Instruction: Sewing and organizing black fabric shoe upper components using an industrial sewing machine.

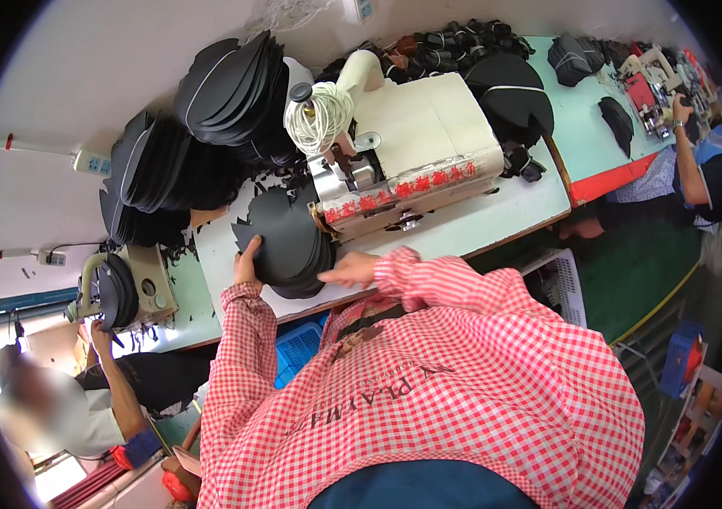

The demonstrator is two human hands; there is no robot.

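Note:
A stack of thin black rounded sheet pieces (280, 233) lies on the white worktop, right beside the metal working end of a cream bench machine (424, 119). My left hand (247, 265) grips the stack's left edge, thumb on top, the other fingers mostly hidden. From the right, my right hand (352, 270) stretches its index finger to the stack's near right edge, the other fingers curled, with nothing visible held. A coil of white cord (320, 119) hangs on the machine. Black scraps lie behind the stack.
Tied black bundles (229, 93) pile up at the back left, with another bundle (509, 93) behind the machine. Blue (295, 349) and white (566, 288) crates stand below the table edge. One co-worker handles black pieces at far left; another works at far right.

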